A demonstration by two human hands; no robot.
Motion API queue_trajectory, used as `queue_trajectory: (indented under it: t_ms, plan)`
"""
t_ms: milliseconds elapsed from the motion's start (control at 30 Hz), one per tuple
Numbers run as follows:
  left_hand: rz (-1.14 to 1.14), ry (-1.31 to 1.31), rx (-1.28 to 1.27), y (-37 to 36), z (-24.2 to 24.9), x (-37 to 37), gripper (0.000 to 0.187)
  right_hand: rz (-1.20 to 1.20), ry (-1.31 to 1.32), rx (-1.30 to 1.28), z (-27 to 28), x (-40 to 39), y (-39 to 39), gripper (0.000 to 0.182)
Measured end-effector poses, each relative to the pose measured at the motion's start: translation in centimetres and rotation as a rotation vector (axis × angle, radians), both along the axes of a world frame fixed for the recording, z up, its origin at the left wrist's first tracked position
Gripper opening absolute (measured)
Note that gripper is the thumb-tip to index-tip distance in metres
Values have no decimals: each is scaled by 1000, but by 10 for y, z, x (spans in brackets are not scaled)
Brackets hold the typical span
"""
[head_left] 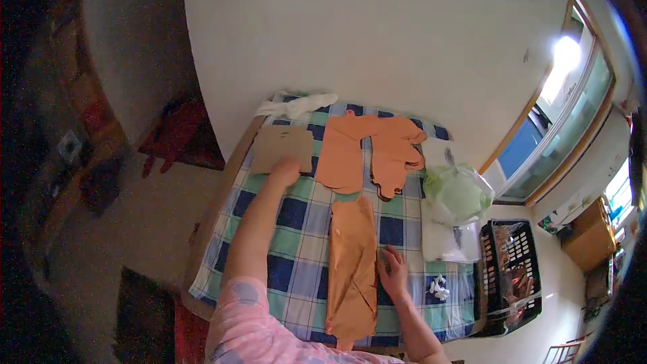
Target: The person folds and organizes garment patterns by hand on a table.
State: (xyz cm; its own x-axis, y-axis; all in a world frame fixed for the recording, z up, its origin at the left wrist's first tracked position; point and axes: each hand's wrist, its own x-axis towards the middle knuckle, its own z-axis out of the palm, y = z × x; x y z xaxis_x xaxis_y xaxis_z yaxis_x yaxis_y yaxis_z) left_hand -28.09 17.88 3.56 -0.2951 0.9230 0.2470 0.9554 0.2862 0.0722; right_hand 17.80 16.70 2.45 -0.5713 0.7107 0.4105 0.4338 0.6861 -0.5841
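My left hand is reaching to the far left of the cloth-covered table, its fingers curled at the near edge of a flat brown cardboard sheet. My right hand lies on the checked cloth with fingers apart, just right of a long copper-coloured foil piece. That piece is flat and creased, with narrow tabs at its ends, like an uninflated foil balloon. Beyond it lie two more flat copper-coloured shapes: a broad one and one with a wavy, layered edge.
A white cloth-like item lies at the far left corner. On the right are a pale green plastic bag, clear packaging and a small white bundle. A black plastic basket stands beside the table's right edge. A wall rises behind.
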Motion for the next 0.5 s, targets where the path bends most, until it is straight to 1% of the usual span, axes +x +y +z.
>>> queue_trajectory:
  t_ms: [67,167,267,367,467,500]
  plan:
    - [29,-121,-11,-7,20,12,24,3,2,-9,9,-2,-3,32]
    - [12,-165,13,5,-18,-18,22,14,19,-24,8,-1,-5,32]
    - [-6,-153,-5,-4,1,-10,19,26,-6,-39,5,1,-1,39]
    - [-16,-181,19,-18,32,10,16,15,-4,-12,-1,2,1,39]
    - [-61,-44,36,-13,12,-1,15,0,-13,-31,1,2,-2,37]
    - [-62,-49,27,-12,11,-3,15,-2,-15,-34,2,2,-2,36]
